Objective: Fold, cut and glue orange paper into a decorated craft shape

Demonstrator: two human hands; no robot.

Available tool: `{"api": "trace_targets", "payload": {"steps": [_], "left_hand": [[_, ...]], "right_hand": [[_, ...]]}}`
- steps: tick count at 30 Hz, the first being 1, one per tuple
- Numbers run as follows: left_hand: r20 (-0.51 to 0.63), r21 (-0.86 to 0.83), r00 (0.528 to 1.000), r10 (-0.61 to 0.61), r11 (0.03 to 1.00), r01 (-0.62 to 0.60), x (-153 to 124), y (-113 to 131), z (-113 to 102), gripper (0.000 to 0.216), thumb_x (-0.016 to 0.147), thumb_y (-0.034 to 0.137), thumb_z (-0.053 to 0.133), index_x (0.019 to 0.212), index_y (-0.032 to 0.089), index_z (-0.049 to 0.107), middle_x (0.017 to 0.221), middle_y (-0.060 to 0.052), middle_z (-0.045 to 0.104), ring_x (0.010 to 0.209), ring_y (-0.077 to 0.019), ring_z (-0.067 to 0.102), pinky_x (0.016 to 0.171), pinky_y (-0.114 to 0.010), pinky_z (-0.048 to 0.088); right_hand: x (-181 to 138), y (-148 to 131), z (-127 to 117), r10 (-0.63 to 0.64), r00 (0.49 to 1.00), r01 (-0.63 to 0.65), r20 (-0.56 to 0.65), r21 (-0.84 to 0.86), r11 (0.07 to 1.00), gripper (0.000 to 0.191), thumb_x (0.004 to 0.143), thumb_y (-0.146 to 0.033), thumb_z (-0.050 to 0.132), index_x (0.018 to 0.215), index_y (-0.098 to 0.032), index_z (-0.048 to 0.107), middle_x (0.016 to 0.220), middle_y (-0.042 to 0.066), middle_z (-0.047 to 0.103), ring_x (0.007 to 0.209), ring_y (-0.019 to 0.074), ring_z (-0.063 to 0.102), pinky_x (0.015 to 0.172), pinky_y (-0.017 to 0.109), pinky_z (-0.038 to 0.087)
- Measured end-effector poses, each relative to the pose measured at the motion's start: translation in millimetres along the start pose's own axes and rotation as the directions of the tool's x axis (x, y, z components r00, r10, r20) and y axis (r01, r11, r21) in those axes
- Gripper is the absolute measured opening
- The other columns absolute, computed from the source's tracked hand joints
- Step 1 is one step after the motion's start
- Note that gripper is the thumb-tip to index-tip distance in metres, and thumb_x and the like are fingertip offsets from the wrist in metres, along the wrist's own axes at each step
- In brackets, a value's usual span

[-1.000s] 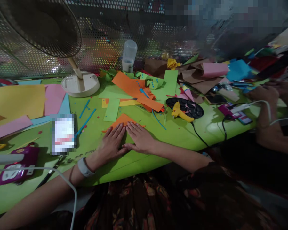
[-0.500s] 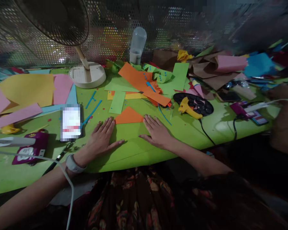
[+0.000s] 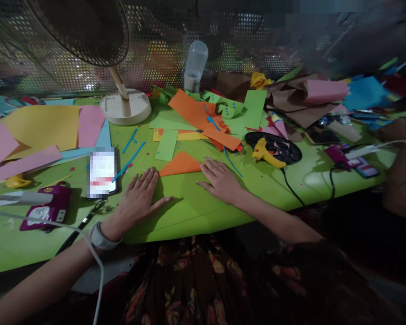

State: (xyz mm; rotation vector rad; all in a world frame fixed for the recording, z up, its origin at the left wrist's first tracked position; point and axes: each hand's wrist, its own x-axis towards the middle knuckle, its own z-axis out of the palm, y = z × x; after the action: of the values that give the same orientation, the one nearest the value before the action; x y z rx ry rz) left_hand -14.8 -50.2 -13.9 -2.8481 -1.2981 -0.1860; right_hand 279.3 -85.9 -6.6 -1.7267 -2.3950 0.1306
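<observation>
A folded orange paper triangle point(image 3: 181, 164) lies on the green table point(image 3: 182, 203), its long edge facing me. My left hand point(image 3: 140, 196) rests flat with fingers stretched and thumb out, fingertips at the triangle's left corner. On the other side, my right hand point(image 3: 219, 180) also lies flat, its fingertips touching the right corner. Neither hand grips anything. Just beyond the triangle are a light green paper strip point(image 3: 166, 145) and a heap of orange paper point(image 3: 194, 115). Thin blue paper strips point(image 3: 130, 160) lie past my left hand.
A lit phone point(image 3: 102, 174) and a purple power adapter point(image 3: 50, 205) stand left. Behind are a fan base point(image 3: 126, 107) and a clear bottle point(image 3: 195, 65). A yellow glue gun point(image 3: 269, 154) lies on a black tray to the right. Another person's arm point(image 3: 401, 158) is at far right.
My right hand has shifted slightly up and left at the triangle's right corner. The triangle is tilted a little, its right end higher. My left hand stays flat.
</observation>
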Motion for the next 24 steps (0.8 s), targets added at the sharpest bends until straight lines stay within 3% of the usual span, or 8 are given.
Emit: {"api": "trace_targets", "payload": {"steps": [3,10,12,16,20,24], "left_hand": [[-0.020,0.010,1.000,0.017,1.000,-0.017,0.1,1.4,-0.3,0.089,0.091,0.071,0.025,0.150,0.004,0.031,0.154,-0.022,0.035,0.145,-0.0336,0.029,0.118,-0.051,0.020],[-0.056,0.021,0.998,0.039,0.999,-0.038,8.9,1.2,-10.9,0.078,0.093,0.067,0.031,0.142,0.007,0.044,0.146,-0.022,0.047,0.139,-0.0361,0.040,0.114,-0.054,0.028],[-0.063,-0.033,0.997,0.043,0.998,-0.046,20.3,1.2,-15.4,0.067,0.095,0.059,0.038,0.137,0.007,0.049,0.140,-0.022,0.053,0.131,-0.0368,0.048,0.108,-0.053,0.036],[-0.015,-0.240,0.992,0.127,0.962,-0.127,53.1,1.4,-16.5,0.038,0.097,0.041,0.045,0.120,0.016,0.062,0.112,-0.014,0.067,0.104,-0.0278,0.061,0.091,-0.041,0.049],[0.011,-0.395,0.993,0.114,0.913,-0.100,77.4,4.2,-10.6,0.023,0.093,0.032,0.049,0.099,0.019,0.067,0.095,-0.009,0.068,0.087,-0.0226,0.063,0.077,-0.035,0.049],[0.037,-0.461,0.997,0.069,0.887,-0.044,83.7,7.7,-9.6,0.018,0.089,0.030,0.052,0.087,0.020,0.067,0.084,-0.006,0.066,0.078,-0.0198,0.061,0.071,-0.032,0.046]], "right_hand": [[13.1,-2.4,0.0,-0.045,0.998,0.046,-0.037,0.010,0.999,0.043,0.099,-0.040,0.043,0.130,-0.014,0.058,0.148,0.015,0.047,0.138,0.0298,0.042,0.114,0.049,0.035],[50.4,-3.3,6.1,0.015,1.000,-0.019,0.024,0.153,0.988,0.024,0.092,-0.037,0.060,0.098,-0.015,0.064,0.138,0.017,0.054,0.137,0.0305,0.042,0.113,0.049,0.037],[53.6,-1.7,9.3,0.007,1.000,-0.012,0.031,0.191,0.982,0.018,0.090,-0.033,0.063,0.094,-0.016,0.063,0.138,0.016,0.054,0.138,0.0293,0.041,0.114,0.048,0.035],[52.4,0.8,11.2,-0.018,1.000,0.017,0.002,0.234,0.972,0.015,0.089,-0.032,0.065,0.090,-0.017,0.062,0.141,0.015,0.053,0.139,0.0285,0.038,0.116,0.049,0.033],[50.4,2.1,8.4,-0.058,0.998,0.062,-0.023,0.254,0.965,0.014,0.089,-0.031,0.065,0.089,-0.017,0.062,0.141,0.015,0.053,0.140,0.0286,0.038,0.116,0.049,0.032],[51.5,-0.6,9.3,-0.044,0.999,0.049,-0.026,0.276,0.960,0.015,0.089,-0.032,0.064,0.089,-0.017,0.062,0.140,0.016,0.053,0.140,0.0287,0.038,0.116,0.050,0.032]]}}
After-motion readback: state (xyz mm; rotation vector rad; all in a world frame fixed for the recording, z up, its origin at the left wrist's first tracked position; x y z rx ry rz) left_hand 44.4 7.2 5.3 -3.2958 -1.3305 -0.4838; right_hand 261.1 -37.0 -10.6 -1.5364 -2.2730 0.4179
